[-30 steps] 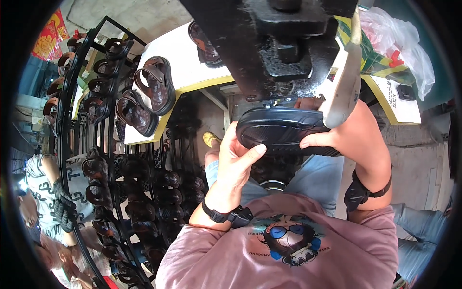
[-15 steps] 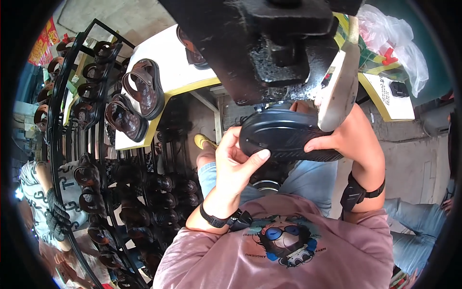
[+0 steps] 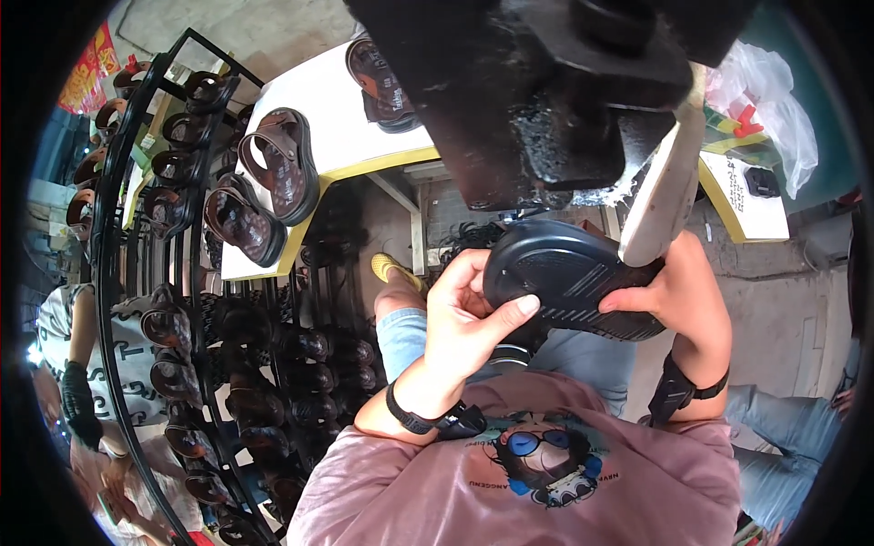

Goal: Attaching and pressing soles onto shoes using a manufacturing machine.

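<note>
Sandal (image 3: 569, 273), black sole toward us, sits between our hands: our left hand (image 3: 469, 314) pinches one end, our right hand (image 3: 678, 287) the other; brown sandals (image 3: 282, 168) rest on the counter (image 3: 319, 91) beyond our left.

White yellow-edged table (image 3: 319, 93) — brown sandals (image 3: 291, 177) on top, black rack (image 3: 116, 187) — rows of footwear (image 3: 169, 329)

A black shoe (image 3: 574, 273) with a grooved sole (image 3: 583, 289) facing the camera is held tilted between the left hand (image 3: 469, 318) and right hand (image 3: 675, 289).
</note>
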A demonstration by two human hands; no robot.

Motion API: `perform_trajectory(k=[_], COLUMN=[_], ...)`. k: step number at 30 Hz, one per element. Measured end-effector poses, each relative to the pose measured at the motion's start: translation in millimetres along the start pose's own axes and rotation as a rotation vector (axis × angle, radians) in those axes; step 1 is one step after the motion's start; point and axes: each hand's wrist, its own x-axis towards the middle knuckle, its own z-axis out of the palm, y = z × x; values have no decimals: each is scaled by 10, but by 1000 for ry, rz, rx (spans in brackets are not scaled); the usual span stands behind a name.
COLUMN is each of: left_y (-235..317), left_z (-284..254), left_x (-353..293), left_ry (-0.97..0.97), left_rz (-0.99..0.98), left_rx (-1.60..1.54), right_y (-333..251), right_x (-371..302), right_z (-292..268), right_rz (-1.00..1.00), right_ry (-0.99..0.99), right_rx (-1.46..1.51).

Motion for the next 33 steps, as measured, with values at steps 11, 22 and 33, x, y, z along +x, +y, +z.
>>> perform_trajectory(k=[11, 22, 33], left_y=[-62, 368, 693], left_z=[-127, -482, -1811], left_x=[-39, -1, 1024], left_ry=[138, 201, 280], left_rz=[124, 126, 872], left_rx=[-161, -92, 1472], right_y=[-254, -239, 1078], right_x=[349, 310, 81], right_z=[-81, 729, 750], right_rz=[-64, -73, 541], right_ry=[-57, 209, 452], right_rx=[-94, 347, 883])
